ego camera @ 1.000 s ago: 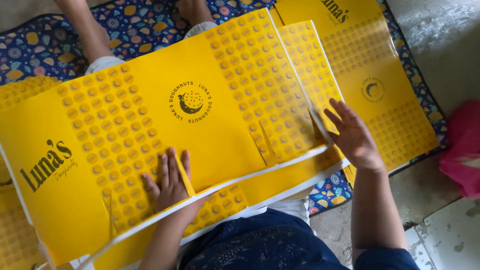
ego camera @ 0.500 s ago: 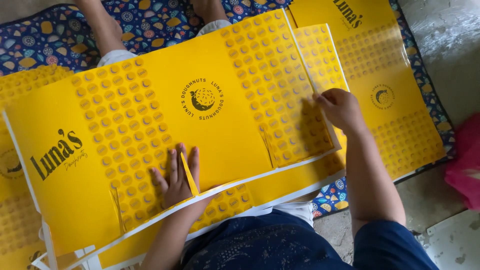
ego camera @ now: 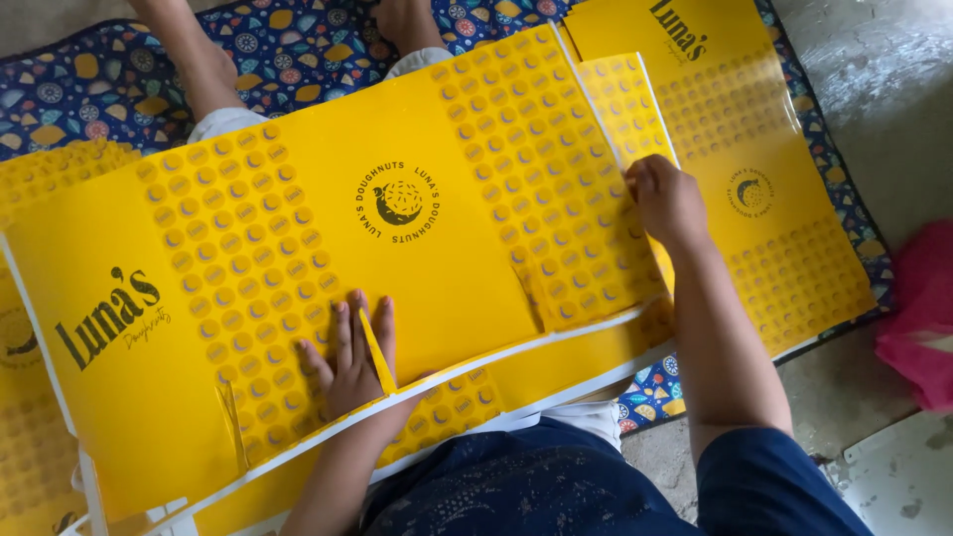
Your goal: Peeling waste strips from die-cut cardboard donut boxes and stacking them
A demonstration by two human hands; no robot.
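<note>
Yellow carton sheet [ego camera: 417, 129] lies lengthwise left to right across the lap; left hand [ego camera: 349, 359] presses flat, open, near its front edge, right hand [ego camera: 667, 199] is closed, pinching its right flap.

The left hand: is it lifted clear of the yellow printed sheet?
No, the left hand lies flat with its fingers spread on the yellow printed sheet, beside a slit in its near edge.

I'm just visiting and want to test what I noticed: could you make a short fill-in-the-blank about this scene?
1. The big flat printed cardboard sheet is coloured ____.
2. The left hand lies flat with its fingers ____.
3. The right hand is curled at the sheet's ____ edge.
4. Beneath lies a patterned mat, mostly ____.

Missing words: yellow; spread; right; blue
</note>
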